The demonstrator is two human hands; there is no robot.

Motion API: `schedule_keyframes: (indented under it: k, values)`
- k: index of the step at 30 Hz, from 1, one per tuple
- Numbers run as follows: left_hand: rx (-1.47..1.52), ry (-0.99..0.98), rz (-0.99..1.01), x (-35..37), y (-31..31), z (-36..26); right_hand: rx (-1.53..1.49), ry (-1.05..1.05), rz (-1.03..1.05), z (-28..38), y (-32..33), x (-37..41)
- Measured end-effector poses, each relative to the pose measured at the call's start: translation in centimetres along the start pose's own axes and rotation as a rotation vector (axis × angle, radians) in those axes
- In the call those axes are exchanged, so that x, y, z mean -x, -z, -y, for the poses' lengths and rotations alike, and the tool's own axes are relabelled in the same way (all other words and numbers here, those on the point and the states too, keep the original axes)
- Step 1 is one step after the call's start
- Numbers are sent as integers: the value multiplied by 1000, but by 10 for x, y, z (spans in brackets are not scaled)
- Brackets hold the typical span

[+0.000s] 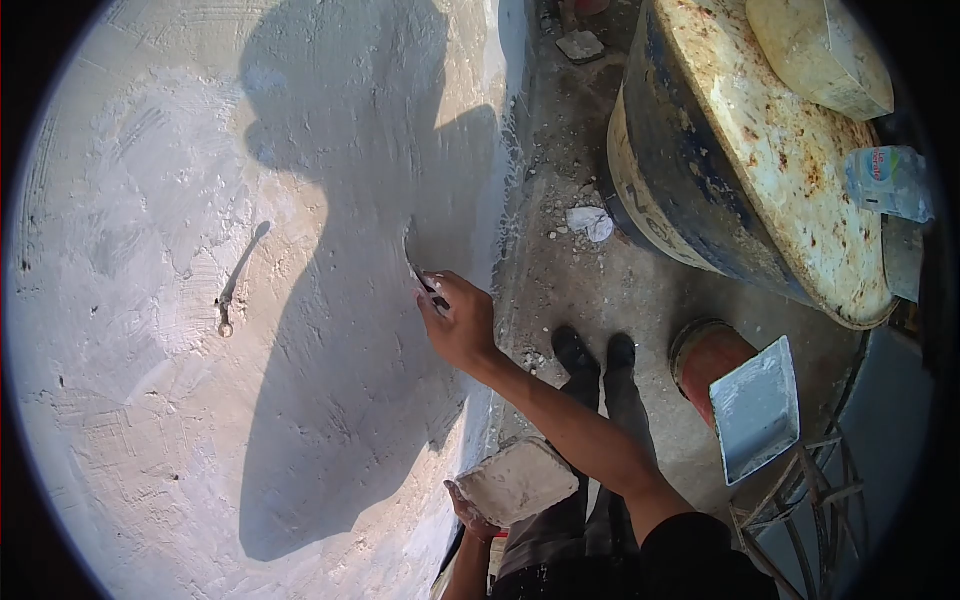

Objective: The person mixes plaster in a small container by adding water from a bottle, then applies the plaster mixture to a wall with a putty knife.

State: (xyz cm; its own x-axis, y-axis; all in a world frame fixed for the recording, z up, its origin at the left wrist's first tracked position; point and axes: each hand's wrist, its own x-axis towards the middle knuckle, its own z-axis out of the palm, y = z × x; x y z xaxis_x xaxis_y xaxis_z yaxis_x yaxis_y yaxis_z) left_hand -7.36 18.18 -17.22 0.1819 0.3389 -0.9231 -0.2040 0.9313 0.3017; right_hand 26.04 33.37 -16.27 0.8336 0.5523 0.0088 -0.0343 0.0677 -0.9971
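A rough plastered wall fills the left half of the view, much of it in shadow. My right hand is closed around the dark handle of a putty knife. Its thin blade, seen edge-on, is at the wall surface. Lower down, my left hand grips the side of a shallow rectangular tray, whitish with plaster. The tray is close to the wall, in front of my legs. White smears mark the fingers of the left hand.
A large rusty-topped drum stands at the upper right, bearing a jug and a plastic bottle. Near my shoes are a reddish bucket, a light-blue tray and a metal frame. Debris litters the floor.
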Motion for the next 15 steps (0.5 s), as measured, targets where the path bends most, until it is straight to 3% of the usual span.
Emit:
schedule_keyframes:
  k: [5, 7, 9, 11, 15]
  values:
    - [-7, -5, -8, 0, 5, 0, -97, -195, -142, -31, 31, 0]
    - [-4, -4, -4, -1, 15, 3, -89, -178, -252, -61, 41, -16]
    - [0, 15, 22, -5, 23, 4, 7, -341, -267, -102, 45, -34]
    - [0, 15, 8, 1, 13, 4, 76, -291, -252, -135, 36, -47]
    - [9, 17, -7, 8, 2, 2, 76, -216, -184, -116, 13, -50]
